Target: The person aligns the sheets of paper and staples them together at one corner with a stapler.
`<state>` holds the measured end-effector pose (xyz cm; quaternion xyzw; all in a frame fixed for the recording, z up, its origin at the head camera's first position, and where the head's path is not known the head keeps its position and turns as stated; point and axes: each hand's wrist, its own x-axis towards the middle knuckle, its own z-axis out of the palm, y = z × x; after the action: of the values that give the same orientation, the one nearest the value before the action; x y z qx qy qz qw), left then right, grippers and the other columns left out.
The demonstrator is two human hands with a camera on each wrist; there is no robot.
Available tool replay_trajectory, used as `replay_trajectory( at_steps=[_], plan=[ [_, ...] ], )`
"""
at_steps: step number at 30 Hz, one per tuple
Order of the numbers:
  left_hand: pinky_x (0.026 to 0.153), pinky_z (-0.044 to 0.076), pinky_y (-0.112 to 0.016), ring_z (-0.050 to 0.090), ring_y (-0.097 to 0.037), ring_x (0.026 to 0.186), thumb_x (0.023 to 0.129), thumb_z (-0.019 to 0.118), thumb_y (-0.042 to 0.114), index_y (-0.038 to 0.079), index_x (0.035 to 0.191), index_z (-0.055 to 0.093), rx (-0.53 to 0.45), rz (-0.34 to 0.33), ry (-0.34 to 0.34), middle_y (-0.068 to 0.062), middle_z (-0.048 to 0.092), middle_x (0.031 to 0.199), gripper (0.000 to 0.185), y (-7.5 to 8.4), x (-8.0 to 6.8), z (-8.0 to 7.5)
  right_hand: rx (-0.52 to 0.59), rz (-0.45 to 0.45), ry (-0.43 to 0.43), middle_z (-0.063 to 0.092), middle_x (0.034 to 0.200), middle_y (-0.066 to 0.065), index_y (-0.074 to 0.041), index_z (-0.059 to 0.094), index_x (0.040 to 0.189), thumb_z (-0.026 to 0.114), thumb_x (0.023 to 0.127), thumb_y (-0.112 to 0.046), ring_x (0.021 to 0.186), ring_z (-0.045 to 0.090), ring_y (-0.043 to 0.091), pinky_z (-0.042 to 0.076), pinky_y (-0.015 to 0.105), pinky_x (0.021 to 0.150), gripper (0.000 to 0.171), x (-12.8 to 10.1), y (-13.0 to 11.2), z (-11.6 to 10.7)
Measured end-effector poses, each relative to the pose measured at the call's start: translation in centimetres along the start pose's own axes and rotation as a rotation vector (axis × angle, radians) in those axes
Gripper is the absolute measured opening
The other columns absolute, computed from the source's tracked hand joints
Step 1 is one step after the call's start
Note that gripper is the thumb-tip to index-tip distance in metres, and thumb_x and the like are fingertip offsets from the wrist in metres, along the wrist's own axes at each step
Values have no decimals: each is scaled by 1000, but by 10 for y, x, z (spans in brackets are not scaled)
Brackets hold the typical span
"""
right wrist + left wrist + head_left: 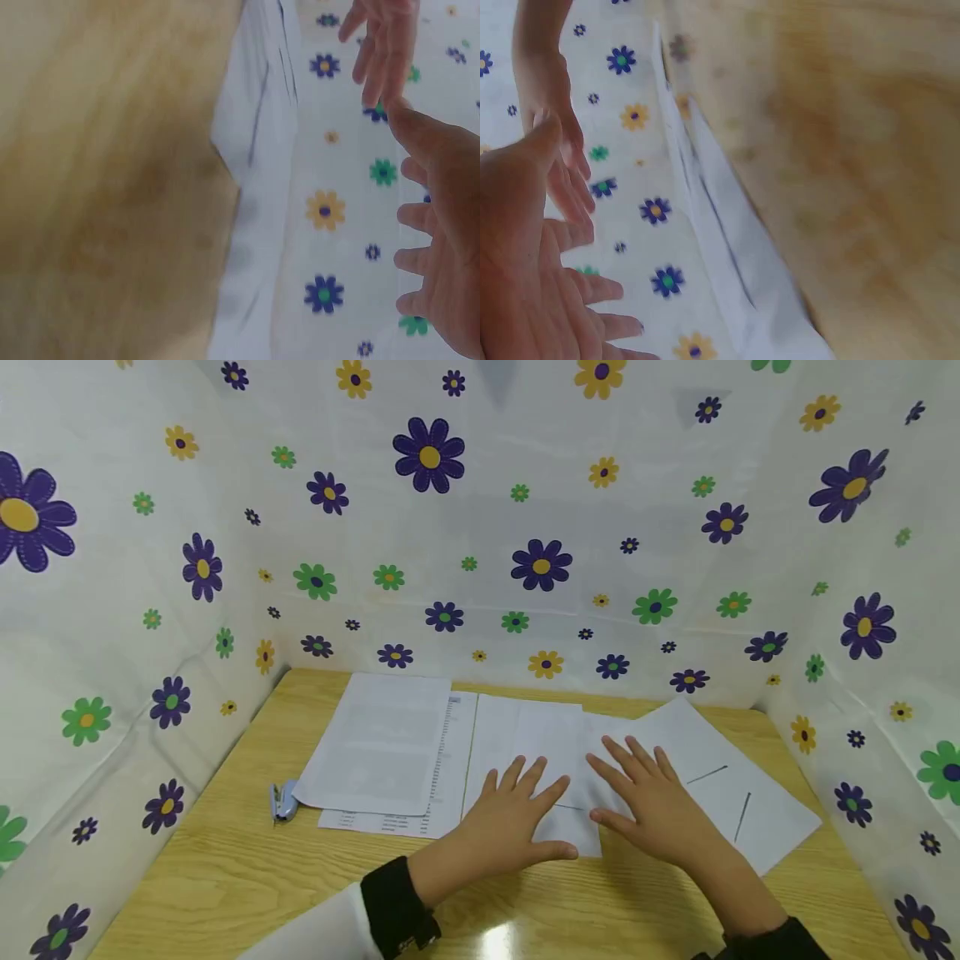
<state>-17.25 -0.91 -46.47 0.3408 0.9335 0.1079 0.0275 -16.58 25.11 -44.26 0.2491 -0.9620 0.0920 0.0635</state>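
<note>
Both hands hover over sheets of paper with fingers spread and nothing in them. My left hand [507, 825] is above the lower part of a white sheet [532, 727] in the middle; in the left wrist view its palm and fingers [604, 289] show at the left. My right hand [647, 802] spreads above the right side of the papers, beside a tilted sheet [765, 814] that bears two dark thin lines. Another short dark line shows on the paper between the hands. The right wrist view has this hand [450, 225] at the right edge, apart from the paper.
Left of the middle lie a blank-looking sheet [382, 743] and, partly under it, a printed sheet [450, 777] with rows of text. A small light-blue stapler [284, 802] sits at their lower left corner. Flower-patterned sheeting [480, 518] encloses the wooden table [217, 868] on three sides.
</note>
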Motion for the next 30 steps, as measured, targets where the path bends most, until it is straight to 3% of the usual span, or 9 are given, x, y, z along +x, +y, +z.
replay_trajectory(
  at_steps=[6, 11, 15, 20, 21, 25, 30],
  plan=[
    [109, 44, -61, 34, -39, 150, 92, 42, 81, 23, 164, 23, -260, -73, -21, -14, 28, 167, 94, 36, 43, -6, -29, 114, 14, 28, 166, 19, -16, 38, 159, 63, 98, -53, 152, 20, 49, 16, 73, 117, 75, 3, 46, -28],
    [111, 45, -50, 42, -33, 146, 96, 48, 72, 12, 161, 31, -572, -164, -28, -15, 39, 161, 89, 60, 74, -3, -8, 218, 33, 31, 162, 27, -11, 37, 158, 66, 97, -49, 146, 27, 55, 22, 75, 113, 78, 6, 89, -40],
    [107, 49, -49, 53, -31, 136, 97, 54, 66, 12, 157, 37, -848, -303, -67, -15, 47, 155, 83, 79, 92, 3, 40, 299, 1, 32, 158, 34, -4, 35, 157, 64, 98, -49, 143, 31, 57, 27, 74, 112, 79, 9, 124, -39],
    [98, 51, -62, 67, -47, 109, 98, 60, 57, 11, 155, 38, -1187, -488, -126, -18, 52, 149, 76, 92, 103, 10, 200, 430, -76, 31, 158, 35, 3, 30, 157, 58, 100, -54, 144, 29, 57, 27, 72, 113, 86, 15, 157, -28],
    [97, 51, -64, 68, -50, 105, 99, 61, 54, 10, 154, 38, -1252, -512, -134, -21, 53, 145, 74, 93, 105, 11, 242, 461, -95, 30, 158, 36, 4, 27, 158, 57, 100, -57, 144, 28, 58, 27, 72, 113, 89, 16, 162, -26],
    [93, 52, -64, 63, -51, 115, 100, 63, 45, 6, 153, 35, -1410, -574, -153, -28, 55, 137, 71, 100, 113, 18, 354, 587, -179, 23, 159, 38, 7, 19, 159, 50, 100, -64, 144, 24, 60, 26, 73, 113, 97, 15, 174, -17],
    [93, 50, -69, 47, -56, 133, 100, 66, 29, -5, 151, 33, -1605, -619, -151, -34, 43, 148, 70, 124, 127, 31, 319, 727, -266, 18, 155, 45, 16, 11, 155, 48, 102, -60, 142, 21, 62, 24, 71, 115, 100, -3, 195, -11]
  ],
)
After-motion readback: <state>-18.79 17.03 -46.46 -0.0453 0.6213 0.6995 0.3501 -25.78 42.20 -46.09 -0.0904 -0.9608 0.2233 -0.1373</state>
